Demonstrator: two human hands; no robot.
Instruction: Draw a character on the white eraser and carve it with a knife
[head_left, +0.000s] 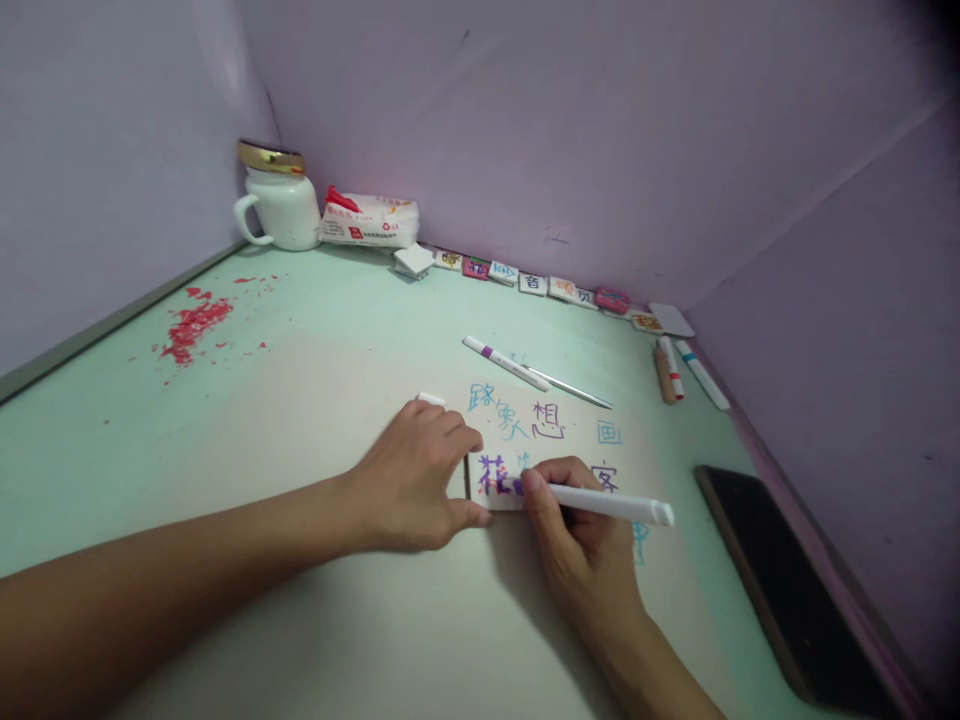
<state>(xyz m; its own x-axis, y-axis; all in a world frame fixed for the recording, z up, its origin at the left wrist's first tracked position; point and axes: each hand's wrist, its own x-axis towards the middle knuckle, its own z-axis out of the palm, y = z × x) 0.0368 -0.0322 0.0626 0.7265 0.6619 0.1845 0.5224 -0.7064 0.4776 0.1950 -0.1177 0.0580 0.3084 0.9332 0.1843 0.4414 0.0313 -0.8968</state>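
Note:
My right hand is closed round a white marker pen, its tip on a small white card bearing purple strokes. My left hand is curled beside the card, thumb and fingers pressed at its left edge, and a small white piece shows above its knuckles. Blue and purple characters are written on the pale green table just beyond the card.
A white marker with a purple band and a thin rod lie farther back. Other markers, a dark phone, a row of small tiles, a white lidded mug, a tissue pack and red crumbs sit about.

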